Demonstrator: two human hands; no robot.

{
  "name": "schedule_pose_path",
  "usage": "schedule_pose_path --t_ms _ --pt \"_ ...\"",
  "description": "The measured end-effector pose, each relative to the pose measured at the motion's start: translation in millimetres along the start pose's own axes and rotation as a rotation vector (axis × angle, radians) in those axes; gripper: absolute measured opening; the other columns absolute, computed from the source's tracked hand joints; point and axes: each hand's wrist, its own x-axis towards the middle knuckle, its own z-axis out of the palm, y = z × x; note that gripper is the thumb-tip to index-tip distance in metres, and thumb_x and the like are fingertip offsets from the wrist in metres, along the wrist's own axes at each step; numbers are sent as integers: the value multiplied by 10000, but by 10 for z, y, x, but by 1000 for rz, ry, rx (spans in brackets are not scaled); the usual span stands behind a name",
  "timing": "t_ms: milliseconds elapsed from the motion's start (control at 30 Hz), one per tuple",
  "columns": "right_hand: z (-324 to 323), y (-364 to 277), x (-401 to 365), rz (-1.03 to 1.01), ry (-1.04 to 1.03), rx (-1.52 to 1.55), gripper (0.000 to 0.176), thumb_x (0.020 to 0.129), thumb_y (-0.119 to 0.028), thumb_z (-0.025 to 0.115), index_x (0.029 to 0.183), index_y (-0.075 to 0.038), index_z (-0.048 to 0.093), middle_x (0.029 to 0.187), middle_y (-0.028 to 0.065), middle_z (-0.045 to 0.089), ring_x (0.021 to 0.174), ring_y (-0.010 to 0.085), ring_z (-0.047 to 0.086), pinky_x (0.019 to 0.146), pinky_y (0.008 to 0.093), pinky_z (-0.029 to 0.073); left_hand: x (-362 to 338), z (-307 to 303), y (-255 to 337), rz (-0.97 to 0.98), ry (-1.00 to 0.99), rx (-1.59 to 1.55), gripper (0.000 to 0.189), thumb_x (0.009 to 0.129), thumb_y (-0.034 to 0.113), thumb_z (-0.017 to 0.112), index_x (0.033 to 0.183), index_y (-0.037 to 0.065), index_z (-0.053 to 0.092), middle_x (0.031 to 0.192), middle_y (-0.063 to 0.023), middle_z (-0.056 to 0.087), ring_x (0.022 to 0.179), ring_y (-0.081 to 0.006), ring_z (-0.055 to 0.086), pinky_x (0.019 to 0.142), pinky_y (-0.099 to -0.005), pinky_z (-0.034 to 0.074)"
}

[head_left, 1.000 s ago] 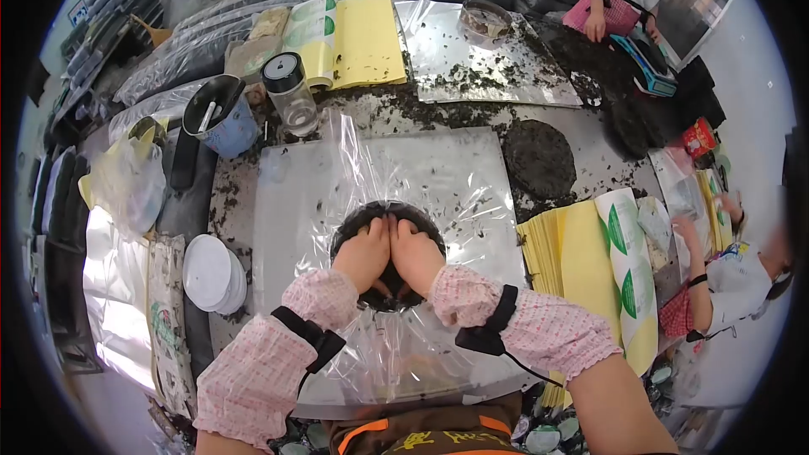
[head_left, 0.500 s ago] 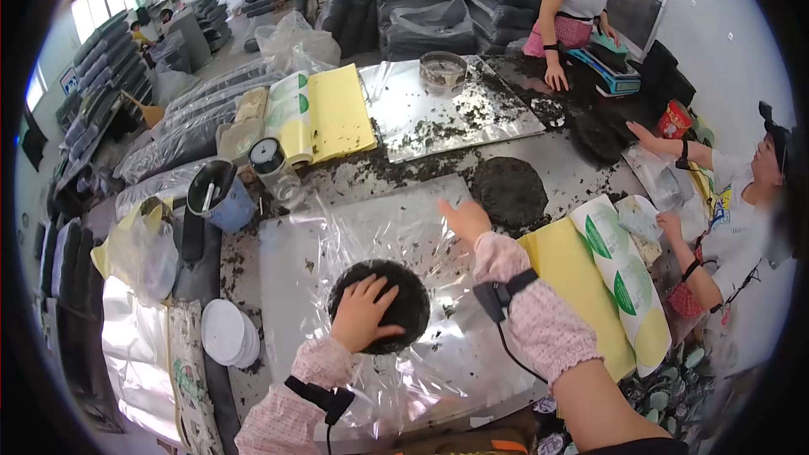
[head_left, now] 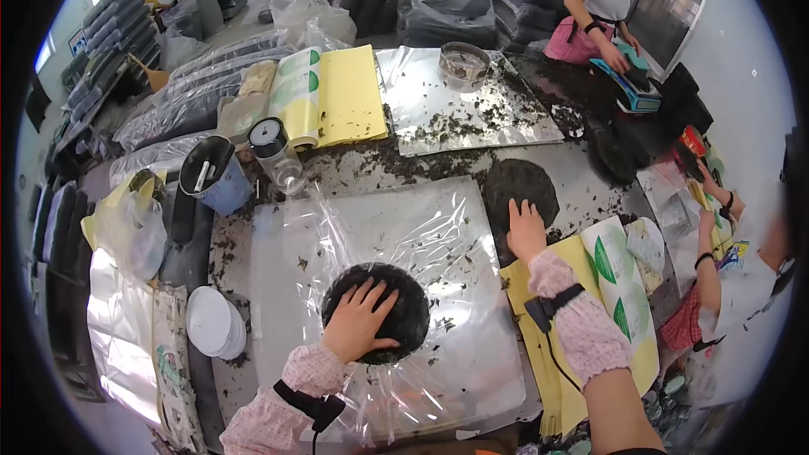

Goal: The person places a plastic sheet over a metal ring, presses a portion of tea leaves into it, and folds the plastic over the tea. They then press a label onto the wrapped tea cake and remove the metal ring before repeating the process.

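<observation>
My left hand [head_left: 361,324] lies flat, fingers spread, on a round black cake of pressed leafy flakes [head_left: 410,307]. Under that cake is clear plastic film [head_left: 396,232] over a flat pale sheet [head_left: 278,278]. My right hand [head_left: 526,232] has its fingers stretched out at the lower edge of a second round black cake [head_left: 521,185]; it appears to touch it. Neither hand grips anything. Beside my right forearm are a yellow paper stack [head_left: 527,307] and a green-and-white printed wrapper [head_left: 624,274].
A blue tub [head_left: 223,190], a black-lidded jar [head_left: 274,152] and white discs [head_left: 211,323] stand left. A clear ring [head_left: 463,67] rests on a flake-strewn sheet [head_left: 413,135] at the back. One person works at a scale [head_left: 636,99]; another person's arm [head_left: 709,257] is at right.
My right hand has moved right, from the film's upper edge to the second black cake. My left hand stays on the first cake. The far person's hands have shifted to the scale.
</observation>
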Motion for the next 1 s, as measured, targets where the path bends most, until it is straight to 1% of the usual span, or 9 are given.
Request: schedule_pose_path --t_ms 167,233,333,433,533,567,700,867,1000 --pt "-71 62 92 30 298 470 528 917 -41 491 1441 18 464 1354 287 559 1277 434 524 1055 465 453 97 -233 -2 9 211 -35 728 849 412 726 1431 37 500 1444 -156 526 1390 -335 439 1165 -464 333" --pt "-940 -243 -228 22 416 794 509 911 -4 470 1418 27 503 1376 266 561 1276 442 520 1091 444 426 151 -242 -205 -66 238 -122 622 935 354 651 1444 35 493 1464 -171 514 1407 -313 437 1171 -449 325" --pt "-1447 -808 -789 -448 592 668 541 881 19 508 1418 -38 540 1405 205 567 1345 394 500 1145 487 372 92 -148 -525 -297 457 -995 635 1014 451 528 1495 45 441 1518 -154 472 1448 -283 394 1191 -448 301" --pt "-1270 -1427 -1510 -876 462 586 513 894 -88 572 1406 -65 561 1455 178 531 1408 352 452 1173 536 321 -165 -217 -497 -178 637 -1787 705 1074 564 219 1561 67 334 1562 -154 406 1475 -276 336 1216 -464 272" --pt "-1030 -1592 -1779 -972 185 573 564 909 -267 619 1422 -49 536 1490 210 484 1429 360 421 1175 544 312 -441 43 -492 -355 520 -1124 521 993 183 602 1478 48 469 1480 -157 503 1386 -288 466 1164 -406 354" --pt "-998 -1615 -1781 -977 119 567 604 913 -330 631 1433 -43 522 1499 225 469 1433 367 412 1175 546 309 -450 102 -450 -356 586 -841 584 860 -16 690 1420 35 532 1421 -153 551 1322 -287 527 1121 -371 396" --pt "-1439 -1725 -1369 -848 79 782 822 885 -562 628 1483 -28 445 1553 267 369 1469 411 322 1196 559 246 -356 117 -379 -398 697 -989 518 826 -51 678 1328 27 581 1324 -155 589 1256 -308 562 1083 -382 428" --pt "-1043 -2219 -1147 -782 38 547 945 875 -707 542 1495 -3 426 1581 262 323 1512 403 210 1231 548 132 -116 -41 -157 -356 678 -405 419 709 -136 571 1095 18 619 1119 -174 595 1099 -376 562 983 -453 442" --pt "-946 -2261 -1160 -777 36 532 937 883 -681 549 1498 13 415 1589 252 317 1524 394 180 1242 543 90 -68 -111 -80 -315 287 -81 444 765 26 677 1201 1 603 1250 -164 580 1250 -380 507 1082 -469 378"
